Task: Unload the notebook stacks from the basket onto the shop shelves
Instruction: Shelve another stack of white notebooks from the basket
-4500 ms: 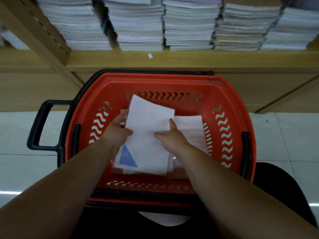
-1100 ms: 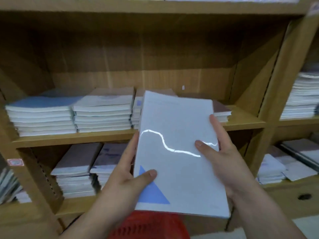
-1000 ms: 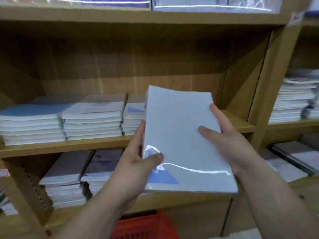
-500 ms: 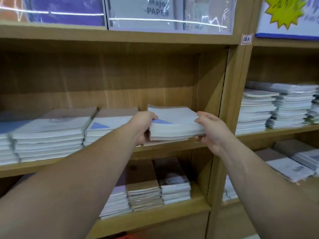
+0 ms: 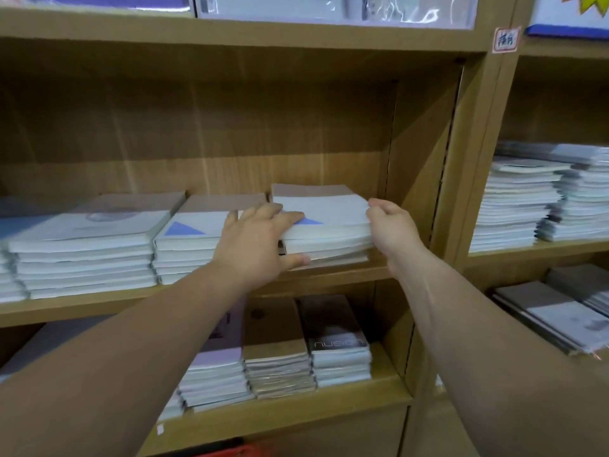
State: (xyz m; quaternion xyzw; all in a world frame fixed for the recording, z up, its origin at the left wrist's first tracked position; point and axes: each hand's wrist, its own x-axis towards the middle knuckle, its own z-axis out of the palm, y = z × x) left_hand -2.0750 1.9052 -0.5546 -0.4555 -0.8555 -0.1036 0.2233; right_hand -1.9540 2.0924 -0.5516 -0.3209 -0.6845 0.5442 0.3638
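Head view of a wood-grain laminate shelf unit. The stack, a flat rectangular block of thin notebooks with pale page edges and a smooth white cover bearing a blue triangle, lies at the right end of the middle shelf. It sits on a few brown-covered notebooks, whose far edge shows behind it, and is close to the upright. The left hand clamps the stack's near left corner, with its fingers spread apart on the cover and the thumb beneath the front edge. The right hand meets the stack's right side, fingers curled together round the upper edge, their tips hidden. To the left, piles of like notebooks stand side by side, their edges slightly ragged. The lower shelf carries three piles with lilac, tan and dark matt covers. The right bay holds further uneven piles. A red sliver of the basket shows at the bottom edge
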